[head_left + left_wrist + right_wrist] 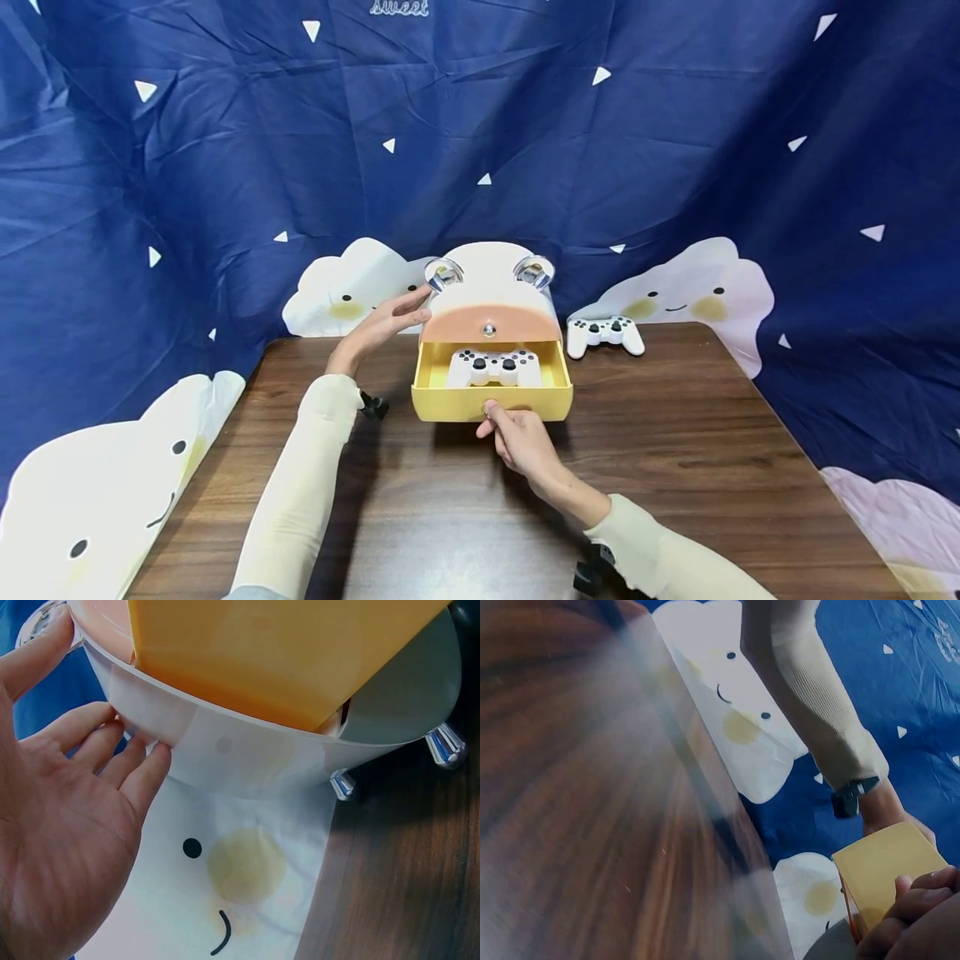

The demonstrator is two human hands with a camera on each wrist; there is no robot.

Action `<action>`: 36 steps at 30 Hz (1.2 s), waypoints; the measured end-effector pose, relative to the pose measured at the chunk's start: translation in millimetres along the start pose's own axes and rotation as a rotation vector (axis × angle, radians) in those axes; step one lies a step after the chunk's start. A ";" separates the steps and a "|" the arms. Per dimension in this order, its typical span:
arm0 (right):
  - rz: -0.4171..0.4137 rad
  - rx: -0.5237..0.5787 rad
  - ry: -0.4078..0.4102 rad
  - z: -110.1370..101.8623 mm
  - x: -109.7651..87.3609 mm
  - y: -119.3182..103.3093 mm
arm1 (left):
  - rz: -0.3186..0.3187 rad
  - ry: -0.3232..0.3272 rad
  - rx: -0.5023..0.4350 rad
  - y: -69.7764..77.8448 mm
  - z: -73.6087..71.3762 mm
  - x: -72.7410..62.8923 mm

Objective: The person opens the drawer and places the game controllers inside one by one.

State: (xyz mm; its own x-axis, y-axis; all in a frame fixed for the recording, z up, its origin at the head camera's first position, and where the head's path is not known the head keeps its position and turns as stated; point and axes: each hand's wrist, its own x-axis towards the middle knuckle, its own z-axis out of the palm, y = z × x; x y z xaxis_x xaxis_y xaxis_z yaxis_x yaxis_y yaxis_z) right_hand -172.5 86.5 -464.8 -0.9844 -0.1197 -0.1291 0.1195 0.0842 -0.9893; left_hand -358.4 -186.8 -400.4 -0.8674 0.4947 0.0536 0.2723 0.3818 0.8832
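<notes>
The yellow drawer (pixel 450 406) sits slid out from the lower front of the white box (pixel 487 279), with a white controller (pixel 494 367) lying inside. It looks like thin, stiff plastic, light in itself, though the controller should add some weight; its smooth walls may be slippery, so the middle of the front seems the best place to take hold. There the right grip (pixel 525 446) pinches it, probably by a small knob, though the fingertips hide that part and the right wrist view hardly helps. The box looks rigid and apt to skid on its shiny feet (pixel 446 746); its side wall suits steadying. The left grip (pixel 382 325) touches that side with fingers extended, clasping nothing. A second controller (pixel 605 330) rests on the table (pixel 675 433), right of the box.
</notes>
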 end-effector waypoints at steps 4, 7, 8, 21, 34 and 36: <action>0.007 0.025 -0.015 -2.7 15.4 -0.6 | 0.007 0.000 -0.007 -1.0 0.6 0.7; 0.009 0.020 -0.027 -3.8 25.4 -0.9 | 0.006 -0.003 -0.006 -1.5 0.2 1.0; 0.009 0.017 -0.029 -4.1 28.4 -1.0 | 0.003 -0.002 -0.004 -1.3 0.0 0.9; -0.009 -0.008 0.002 -8.0 56.9 -3.4 | 0.011 -0.003 -0.010 -0.1 0.5 -0.2; -0.004 0.023 0.013 -11.0 79.3 -3.3 | 0.035 -0.004 -0.029 -1.0 1.0 0.3; -0.008 0.030 0.010 -12.4 82.8 -3.4 | 0.036 -0.005 -0.033 -0.8 1.0 0.2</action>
State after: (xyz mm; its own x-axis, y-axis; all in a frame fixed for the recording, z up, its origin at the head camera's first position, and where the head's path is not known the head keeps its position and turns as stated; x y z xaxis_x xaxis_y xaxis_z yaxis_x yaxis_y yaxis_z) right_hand -256.1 88.7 -471.3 -0.9866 -0.1099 -0.1209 0.1156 0.0533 -0.9919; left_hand -358.4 -186.3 -401.6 -0.8553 0.5113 0.0835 0.2895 0.3379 0.8956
